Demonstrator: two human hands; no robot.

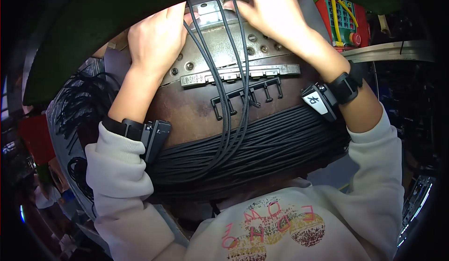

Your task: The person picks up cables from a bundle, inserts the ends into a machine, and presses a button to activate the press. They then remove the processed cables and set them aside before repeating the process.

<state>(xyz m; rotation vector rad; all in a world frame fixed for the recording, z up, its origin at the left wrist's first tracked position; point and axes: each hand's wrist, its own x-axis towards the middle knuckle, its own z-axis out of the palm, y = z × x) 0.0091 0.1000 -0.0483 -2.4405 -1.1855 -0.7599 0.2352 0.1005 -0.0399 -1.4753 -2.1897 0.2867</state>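
Note:
Several black cables rise from a thick bundle of black cables and run up over a metal plate with bolts to a shiny metal block. My left hand is curled at the block's left side, its thumb tip beside the leftmost cable; what it grips is hidden. At the block's right, my right hand has its thumb stretched toward the cables, and its other fingers are hidden by the dark upper rim.
A metal bar with notches and a black plastic strip with prongs lie below the plate. More black cables hang at the left. A red control box with keys and a red button stands at the far right.

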